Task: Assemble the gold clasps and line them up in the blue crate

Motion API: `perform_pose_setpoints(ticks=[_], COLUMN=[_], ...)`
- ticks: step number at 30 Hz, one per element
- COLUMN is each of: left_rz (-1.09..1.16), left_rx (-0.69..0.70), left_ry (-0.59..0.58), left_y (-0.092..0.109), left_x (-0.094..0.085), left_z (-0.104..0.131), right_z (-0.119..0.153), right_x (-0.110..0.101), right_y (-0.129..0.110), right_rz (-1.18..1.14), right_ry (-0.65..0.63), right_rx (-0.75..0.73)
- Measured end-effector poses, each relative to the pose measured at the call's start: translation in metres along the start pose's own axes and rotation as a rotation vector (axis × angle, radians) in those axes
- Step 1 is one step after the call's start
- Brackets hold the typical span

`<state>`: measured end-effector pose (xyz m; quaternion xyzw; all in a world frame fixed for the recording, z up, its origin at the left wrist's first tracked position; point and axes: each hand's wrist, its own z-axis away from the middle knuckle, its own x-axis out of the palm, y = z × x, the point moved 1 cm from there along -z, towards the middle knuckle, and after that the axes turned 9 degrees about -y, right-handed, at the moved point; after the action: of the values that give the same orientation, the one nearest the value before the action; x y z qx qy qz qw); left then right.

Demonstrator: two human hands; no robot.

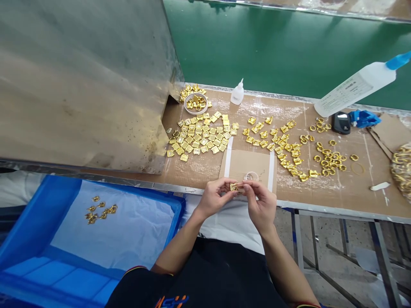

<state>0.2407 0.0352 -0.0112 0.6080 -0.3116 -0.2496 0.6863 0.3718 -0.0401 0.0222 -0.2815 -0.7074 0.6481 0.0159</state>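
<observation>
Near the bench's front edge, my left hand (215,196) pinches a small gold piece (233,187) between thumb and fingers. My right hand (261,203) is closed on a thin stick (241,185) whose tip touches that piece. Both hands are over a cardboard pad (248,162) with white tape strips, and a small clear round dish (251,176) lies just beyond the fingers. Flat gold squares (205,134) are spread to the left of the pad. To its right lie gold pieces (282,143) and gold rings (329,160).
A large metal box (83,85) stands at left. Below it, a blue bin (64,252) holds several gold pieces. A small white bottle (237,93), a big clear bottle (356,90), a black device (341,122) and a round tray of gold parts (193,110) line the back.
</observation>
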Motion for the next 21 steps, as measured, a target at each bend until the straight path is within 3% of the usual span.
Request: perform_pose_setpoints(ticks=[12,21], left_rz=[-0.027,-0.004], left_rx=[-0.007,0.015], left_ry=[0.006,0.019], left_y=[-0.0018,-0.0034], left_x=[0.0003,0.0001], left_z=[0.0008,0.0009], right_z=[0.0008,0.0019], right_x=[-0.0020,-0.0074], right_y=[-0.0031,-0.0041], right_rz=[0.200,0.204], right_ry=[0.003,-0.031], right_rx=[-0.119,-0.128])
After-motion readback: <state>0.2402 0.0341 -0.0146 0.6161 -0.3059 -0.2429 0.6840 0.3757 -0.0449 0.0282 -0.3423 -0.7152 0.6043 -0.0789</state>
